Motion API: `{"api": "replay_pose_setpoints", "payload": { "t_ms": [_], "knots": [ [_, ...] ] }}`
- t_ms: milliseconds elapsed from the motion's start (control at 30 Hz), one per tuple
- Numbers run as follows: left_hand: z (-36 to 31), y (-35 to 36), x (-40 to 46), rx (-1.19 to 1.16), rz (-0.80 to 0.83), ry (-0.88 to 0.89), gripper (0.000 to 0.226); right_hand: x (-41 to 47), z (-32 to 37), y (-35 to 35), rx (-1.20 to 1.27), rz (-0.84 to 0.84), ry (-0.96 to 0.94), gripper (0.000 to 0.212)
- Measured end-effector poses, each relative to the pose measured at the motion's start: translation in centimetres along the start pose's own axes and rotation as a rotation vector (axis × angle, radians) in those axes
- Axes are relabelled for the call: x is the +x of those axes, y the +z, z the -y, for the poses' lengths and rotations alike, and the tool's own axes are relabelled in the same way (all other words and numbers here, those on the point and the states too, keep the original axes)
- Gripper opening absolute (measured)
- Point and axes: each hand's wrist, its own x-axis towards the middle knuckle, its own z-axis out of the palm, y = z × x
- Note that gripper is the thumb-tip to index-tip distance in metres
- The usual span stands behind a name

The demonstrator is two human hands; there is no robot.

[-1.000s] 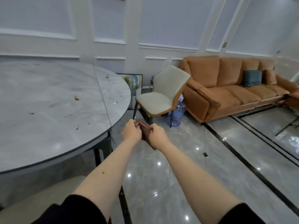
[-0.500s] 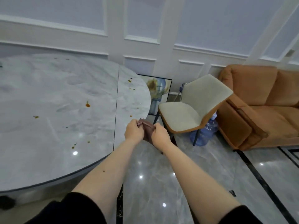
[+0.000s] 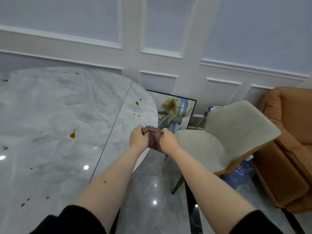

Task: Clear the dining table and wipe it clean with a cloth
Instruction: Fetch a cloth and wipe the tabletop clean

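A small brown cloth (image 3: 153,138) hangs between my two hands just past the right edge of the round grey marble table (image 3: 50,129). My left hand (image 3: 138,139) pinches its left top corner and my right hand (image 3: 168,141) pinches the right top corner. The lower part of the cloth is hidden behind my hands. Orange-brown sauce spots (image 3: 72,135) and small crumbs dot the tabletop, with more spots (image 3: 137,103) near its far right rim.
A beige chair (image 3: 219,137) stands right of the table, and a blue water jug (image 3: 239,173) sits under it. A framed picture (image 3: 173,112) leans on the panelled wall. An orange sofa (image 3: 290,142) fills the right side. Glossy grey floor lies below.
My view has swung left and closer to the table, so the sofa has slid out to the right. Both hands have kept hold of the cloth and now spread its top edge slightly.
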Motion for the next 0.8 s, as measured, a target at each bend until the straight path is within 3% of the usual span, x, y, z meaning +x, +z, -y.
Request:
{"api": "replay_pose_setpoints", "payload": {
  "t_ms": [400,533,633,800],
  "knots": [
    [1.5,4.7,19.6,-0.012,-0.093,-0.052,0.003,21.5,-0.4,1.4,0.122,0.085,-0.117,0.031],
    [1.9,5.8,25.8,-0.039,-0.095,-0.08,0.007,27.8,-0.6,1.6,0.109,0.146,-0.181,0.02],
    [1.9,6.3,29.3,-0.043,-0.098,-0.08,0.012,31.3,-1.1,1.9,0.076,0.113,-0.258,0.01],
    [2.2,7.9,36.0,-0.013,-0.164,-0.105,0.013,39.9,-0.8,3.0,0.088,0.052,-0.251,0.018]
  ]
}}
